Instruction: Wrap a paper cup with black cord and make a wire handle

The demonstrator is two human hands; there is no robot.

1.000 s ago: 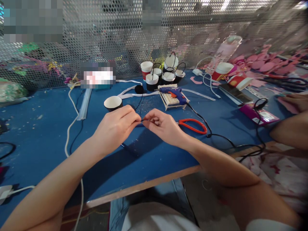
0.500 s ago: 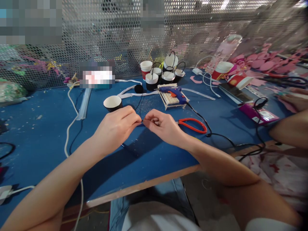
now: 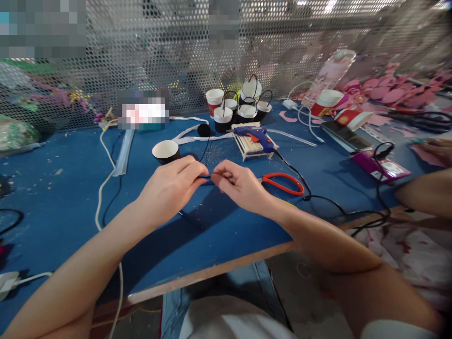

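Left hand [image 3: 173,183], right hand [image 3: 240,183]: both pinching cord [image 3: 209,177], short span between. Place: over bench [image 3: 226,235], near-right of closest cup [image 3: 165,151]. I judge it light, bendable; best pinched close to ends.

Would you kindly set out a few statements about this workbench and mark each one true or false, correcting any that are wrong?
1. The blue glue gun rests on a small wooden stand. True.

2. Both hands are gripping the glue gun. False: the left hand and right hand hold a thin dark strand between them.

3. A black cup with a white inside stands just beyond the left hand. True.

4. The red-handled tool lies beside the left hand. False: it lies beside the right hand.
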